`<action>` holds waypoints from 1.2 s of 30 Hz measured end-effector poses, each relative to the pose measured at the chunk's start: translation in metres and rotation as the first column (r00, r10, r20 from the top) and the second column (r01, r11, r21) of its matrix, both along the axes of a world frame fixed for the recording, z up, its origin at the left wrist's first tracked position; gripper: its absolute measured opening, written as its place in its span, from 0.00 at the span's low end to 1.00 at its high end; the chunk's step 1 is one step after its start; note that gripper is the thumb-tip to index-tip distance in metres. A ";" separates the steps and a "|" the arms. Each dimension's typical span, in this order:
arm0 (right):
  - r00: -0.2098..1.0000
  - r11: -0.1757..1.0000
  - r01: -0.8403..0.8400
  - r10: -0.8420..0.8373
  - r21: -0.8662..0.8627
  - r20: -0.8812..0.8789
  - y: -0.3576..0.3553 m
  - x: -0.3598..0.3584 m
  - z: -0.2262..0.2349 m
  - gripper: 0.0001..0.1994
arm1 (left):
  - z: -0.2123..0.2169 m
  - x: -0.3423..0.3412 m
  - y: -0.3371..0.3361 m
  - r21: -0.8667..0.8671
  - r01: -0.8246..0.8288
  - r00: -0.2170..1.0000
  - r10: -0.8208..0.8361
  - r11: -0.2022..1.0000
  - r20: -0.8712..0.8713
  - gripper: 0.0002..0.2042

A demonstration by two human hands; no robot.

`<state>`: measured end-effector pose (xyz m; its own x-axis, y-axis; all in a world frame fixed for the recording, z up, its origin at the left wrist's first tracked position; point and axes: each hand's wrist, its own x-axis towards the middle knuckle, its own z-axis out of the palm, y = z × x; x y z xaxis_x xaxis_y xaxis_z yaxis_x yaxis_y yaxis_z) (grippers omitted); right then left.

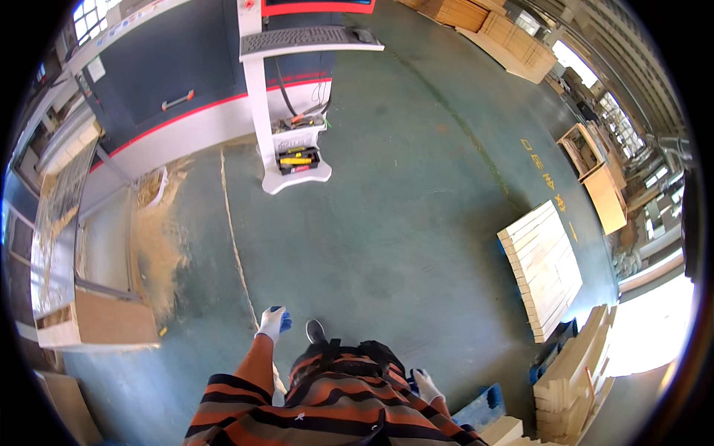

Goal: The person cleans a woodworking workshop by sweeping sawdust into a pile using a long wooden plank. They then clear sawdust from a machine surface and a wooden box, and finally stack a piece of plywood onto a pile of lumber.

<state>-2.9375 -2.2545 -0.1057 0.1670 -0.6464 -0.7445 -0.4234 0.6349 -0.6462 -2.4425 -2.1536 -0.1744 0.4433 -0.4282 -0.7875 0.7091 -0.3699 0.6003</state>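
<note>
Walking across a green workshop floor (387,245), a person in an orange-and-dark striped shirt looks down at their own body. The left hand (272,322), in a white glove with blue fingertips, hangs ahead of the torso over bare floor; its fingers curl loosely inward and hold nothing. The right hand (425,385), gloved the same way, hangs low beside the hip, just above a blue pallet (482,409) at the lower edge; whether its fingers are spread or curled cannot be told, and nothing shows in it. A dark shoe (314,330) pokes out just right of the left hand. A thin pale line (235,245) of sawdust runs along the floor from the machine toward that hand. Nearest the right hand, pale wooden boards (569,372) are piled at the lower right, with a flat stack of planks (543,267) further up on the right. Ahead stands a white console stand (286,111) with a keyboard shelf and tools on its lower tray, set against a large dark grey machine (171,82) with a red stripe. At left, sawdust (156,238) lies heaped beside the machine bed, and a wooden panel (111,320) sits at its near end. More board stacks (506,37) lie at the far top right.
</note>
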 end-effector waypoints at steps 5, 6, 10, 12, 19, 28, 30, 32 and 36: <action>0.999 0.999 -0.032 0.032 -0.012 -0.004 -0.089 0.074 0.024 0.18 | 0.015 0.035 -0.053 -0.065 -0.018 0.999 0.020 0.998 0.034 0.10; 0.997 0.998 -0.069 0.069 0.010 -0.023 -0.105 0.084 0.032 0.18 | 0.008 0.031 -0.053 -0.068 -0.051 0.999 0.051 0.996 0.001 0.10; 0.995 0.996 -0.089 0.090 0.008 -0.050 -0.153 0.096 0.006 0.18 | -0.020 0.018 -0.023 0.047 -0.138 0.980 0.143 0.989 -0.141 0.10; 0.988 0.992 -0.091 0.101 0.092 -0.116 -0.174 0.105 -0.002 0.17 | -0.039 0.007 -0.001 0.119 -0.196 0.958 0.216 0.973 -0.187 0.08; 0.092 -0.056 -0.966 0.835 -0.251 -0.542 -0.273 0.074 -0.130 0.17 | -0.099 -0.008 0.036 -0.083 -0.300 0.938 0.279 0.950 -0.204 0.05; 0.834 0.851 -0.524 0.503 -0.038 -0.226 -0.521 0.243 -0.074 0.19 | 0.041 0.052 -0.203 0.040 -0.411 0.897 0.412 0.911 -0.160 0.08; 0.882 0.875 -0.455 0.415 -0.167 -0.224 -0.563 0.261 -0.084 0.20 | 0.057 0.069 -0.251 0.006 -0.320 0.942 0.318 0.948 -0.106 0.12; 0.904 0.881 -0.421 0.388 -0.216 -0.178 -0.588 0.284 -0.077 0.19 | 0.064 0.084 -0.282 -0.009 -0.290 0.956 0.289 0.957 -0.043 0.12; 0.919 0.918 -0.393 0.389 -0.060 -0.068 -0.600 0.311 -0.030 0.18 | 0.056 0.109 -0.327 0.093 -0.286 0.956 0.290 0.954 -0.035 0.10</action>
